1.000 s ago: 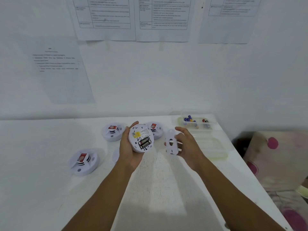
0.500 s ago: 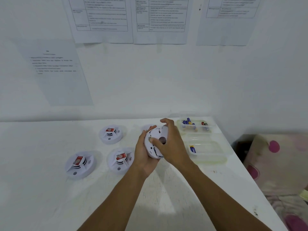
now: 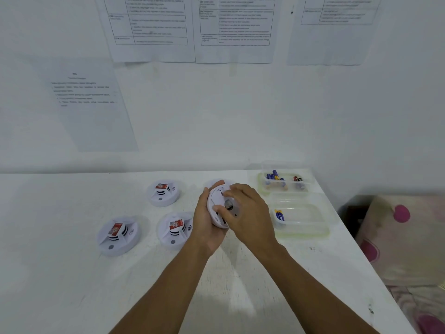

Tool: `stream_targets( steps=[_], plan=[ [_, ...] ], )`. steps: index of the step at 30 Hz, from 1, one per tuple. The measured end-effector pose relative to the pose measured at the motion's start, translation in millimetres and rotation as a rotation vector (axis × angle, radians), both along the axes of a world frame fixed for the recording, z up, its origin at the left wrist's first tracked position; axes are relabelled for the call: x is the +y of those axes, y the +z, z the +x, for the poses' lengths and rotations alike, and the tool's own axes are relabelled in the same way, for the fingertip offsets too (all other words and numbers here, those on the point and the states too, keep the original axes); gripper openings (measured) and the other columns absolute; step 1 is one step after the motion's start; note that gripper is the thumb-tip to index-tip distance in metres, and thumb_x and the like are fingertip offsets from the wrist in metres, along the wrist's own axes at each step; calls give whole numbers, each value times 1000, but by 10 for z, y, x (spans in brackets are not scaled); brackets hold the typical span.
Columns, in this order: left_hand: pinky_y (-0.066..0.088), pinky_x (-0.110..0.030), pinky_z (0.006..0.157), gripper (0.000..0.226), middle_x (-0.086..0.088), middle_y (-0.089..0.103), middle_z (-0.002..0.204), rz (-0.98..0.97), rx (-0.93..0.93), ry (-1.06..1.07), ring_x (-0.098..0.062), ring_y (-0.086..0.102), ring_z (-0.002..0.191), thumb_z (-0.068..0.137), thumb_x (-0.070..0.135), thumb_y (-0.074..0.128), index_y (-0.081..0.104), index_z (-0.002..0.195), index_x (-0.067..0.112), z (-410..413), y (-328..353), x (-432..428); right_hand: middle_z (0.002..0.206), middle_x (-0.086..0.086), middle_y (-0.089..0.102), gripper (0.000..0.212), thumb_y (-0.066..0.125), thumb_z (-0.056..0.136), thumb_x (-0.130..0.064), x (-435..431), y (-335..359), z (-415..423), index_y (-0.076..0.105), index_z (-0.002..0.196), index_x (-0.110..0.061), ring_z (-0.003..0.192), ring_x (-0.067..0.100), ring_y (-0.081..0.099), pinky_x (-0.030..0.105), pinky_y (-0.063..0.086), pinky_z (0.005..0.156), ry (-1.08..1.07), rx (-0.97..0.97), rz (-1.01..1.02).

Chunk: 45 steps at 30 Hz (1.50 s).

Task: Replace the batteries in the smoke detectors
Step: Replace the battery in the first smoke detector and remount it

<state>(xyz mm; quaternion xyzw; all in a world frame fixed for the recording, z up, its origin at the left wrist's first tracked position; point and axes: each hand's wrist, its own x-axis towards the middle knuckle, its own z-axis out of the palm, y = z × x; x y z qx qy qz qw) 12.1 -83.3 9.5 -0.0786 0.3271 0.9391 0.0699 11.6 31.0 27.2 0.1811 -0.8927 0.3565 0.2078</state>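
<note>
**Head view.** My left hand (image 3: 204, 221) cups the round white plastic smoke detector (image 3: 216, 196) from below. The fingers are curled round its rim, and it is held tilted on edge just above the white table (image 3: 72, 285), straight ahead of me. My right hand (image 3: 249, 213) lies over its rear face, fingertips bent onto the white back plate (image 3: 228, 204) and pressing it against the body.

The step in hand appears to be closing this unit. The plate sits on the detector, but I cannot tell whether it is locked. The next move probably calls for a short twist of the plate against a firm left-hand hold until the tabs catch, then setting the unit down.

Three more white round detectors with red labels lie face up to my left: one far (image 3: 163, 192), one near centre (image 3: 175, 229) and one outermost (image 3: 118, 235). To my right are two clear plastic tubs. The far tub (image 3: 261, 186) holds several blue and dark batteries. The near tub (image 3: 313, 233) holds a single blue battery (image 3: 279, 215).

The table top is painted white and scuffed. It is pushed into the corner of a white-walled room. Printed paper sheets (image 3: 154, 27) are stuck on the wall above it. A pale cushion with pink dots (image 3: 409, 237) lies beyond the table's right edge.
</note>
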Motion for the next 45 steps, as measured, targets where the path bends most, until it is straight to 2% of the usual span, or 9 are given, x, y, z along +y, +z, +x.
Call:
stream_targets(
  steps=[3, 7, 11, 16, 20, 25, 29, 32, 45],
  plan=[
    [29, -49, 116, 59, -13, 58, 136, -23, 0, 4, -32, 55, 123, 85, 50, 51, 56, 136, 20, 11, -4, 9, 126, -8, 62, 39, 69, 83, -47, -1, 11, 16, 70, 114, -24, 115, 9, 56, 11, 32, 94, -7, -20, 16],
    [33, -46, 114, 45, -11, 67, 123, -35, -14, 23, -29, 60, 114, 97, 49, 41, 74, 110, 23, 28, -4, 7, 124, -8, 62, 37, 65, 85, -46, -13, 14, 62, 68, 115, -26, 112, 11, 56, 15, 38, 92, -9, -31, 27],
    [43, -43, 103, 48, -11, 60, 134, -111, 14, 27, -27, 61, 114, 99, 48, 38, 56, 136, 23, 56, 16, 27, 112, -7, 65, 37, 67, 82, -50, -8, 12, 94, 67, 113, -30, 98, 10, 61, 24, 50, 85, -79, -122, -68],
    [55, -35, 86, 47, -10, 63, 131, -108, 20, 16, -24, 66, 106, 100, 48, 36, 58, 134, 23, 78, 6, 31, 113, -7, 63, 39, 68, 81, -50, -45, -27, 119, 65, 114, -30, 98, 10, 62, 24, 52, 84, -107, -188, -104],
    [45, -44, 103, 54, -10, 63, 131, -161, 12, 34, -27, 61, 117, 99, 55, 32, 59, 132, 23, 38, 16, -2, 118, -10, 62, 46, 66, 81, -54, -12, -49, 145, 62, 121, -30, 100, 8, 60, 29, 53, 85, -62, -246, -133],
    [47, -50, 103, 67, -4, 61, 135, -462, 112, 14, -28, 58, 123, 91, 70, 28, 63, 129, 28, 16, 89, -56, 106, -14, 62, 59, 72, 82, -46, 15, 38, 140, 45, 133, -34, 83, 6, 68, 36, 61, 74, 15, -482, -464],
    [46, -41, 106, 38, -7, 58, 138, -694, 164, 148, -18, 57, 120, 101, 33, 43, 55, 134, 19, 11, 136, -98, 116, 1, 64, 46, 68, 89, -17, 101, 47, 88, 52, 125, -40, 98, 18, 67, 40, 62, 70, 73, -597, -795],
    [54, -39, 94, 39, 5, 60, 134, -730, 252, 78, -20, 60, 119, 93, 31, 59, 53, 131, 33, 56, 18, -184, 110, 7, 69, 38, 64, 91, -11, 161, 51, 72, 59, 117, -38, 97, 26, 70, 43, 61, 71, 156, -662, -1024],
    [56, -30, 91, 44, 1, 58, 136, -1037, 434, 174, -16, 60, 119, 88, 18, 69, 55, 127, 33, 188, -148, -259, 104, -7, 64, 59, 81, 76, -13, 426, -45, 26, 54, 124, -36, 73, 14, 71, 27, 60, 59, 250, -446, -437]
  ],
)
